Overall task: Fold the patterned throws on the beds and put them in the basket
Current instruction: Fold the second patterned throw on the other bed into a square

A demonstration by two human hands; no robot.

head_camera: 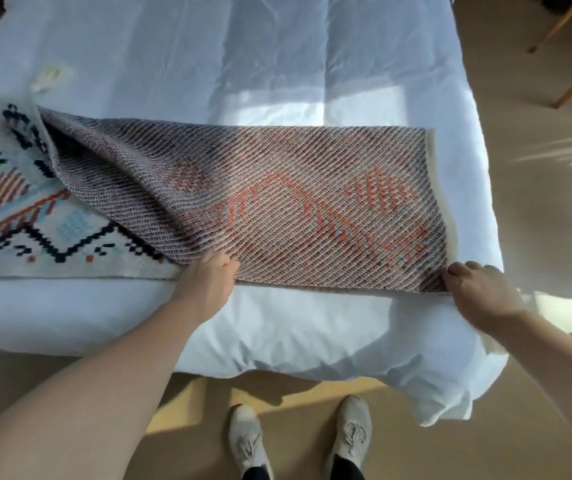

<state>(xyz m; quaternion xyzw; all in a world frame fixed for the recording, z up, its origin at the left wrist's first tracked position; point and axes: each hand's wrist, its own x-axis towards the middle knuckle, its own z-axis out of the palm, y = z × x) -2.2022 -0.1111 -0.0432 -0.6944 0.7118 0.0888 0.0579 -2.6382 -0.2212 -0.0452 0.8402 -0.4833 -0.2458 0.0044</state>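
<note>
- On my far left, well away from either grip, I am seeing the face side of the patterned throw (52, 216) lying flat on the white duvet (277, 81), its navy zigzags, orange diamond and pale blue squares showing.
- Just left of my left hand (208, 282), the throw is turning over on itself: a fold is rising from the face side and the woven reverse is lying on top.
- My left hand is pinching the near edge of the folded-over layer, thumb on top of the cloth and fingers tucked under it, close to the foot edge of the bed (69, 317).
- Between my two grips, the reverse side is stretching as a long flat panel, diagonal ribbing with faded orange motifs, its near edge running straight from one hand to the other.
- My right hand (478, 292) is clenching the near right corner of the throw, knuckles up, the cloth gathered under the fingers at the duvet's right side.
- Right of that grip, the cream hem is running away from me along the panel's short end.
- Below both hands, I am seeing my pale sneakers (298, 441) on the tan floor (537, 237).
</note>
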